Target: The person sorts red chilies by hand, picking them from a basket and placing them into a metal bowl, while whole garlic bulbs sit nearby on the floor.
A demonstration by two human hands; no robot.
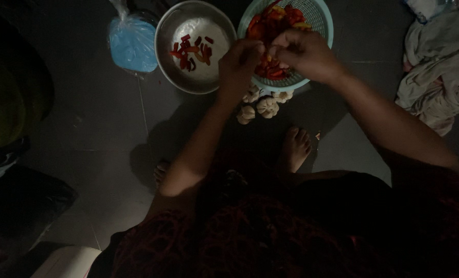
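Note:
My left hand [239,64] and my right hand [305,53] meet over the near rim of a teal plastic colander [319,15] full of red and yellow peppers [273,23]. The fingers of both hands pinch together around a small pepper piece between them; it is mostly hidden. Left of the colander stands a metal bowl [170,31] holding water and several cut red pepper pieces [191,51]. Several garlic bulbs [263,105] lie on the floor just below the colander.
A blue plastic bag [132,44] lies left of the bowl. Crumpled light cloth [437,67] is heaped at the right. My bare feet [295,149] rest on the grey tiled floor. Dark objects fill the left edge, with a white thing [67,262] at the bottom left.

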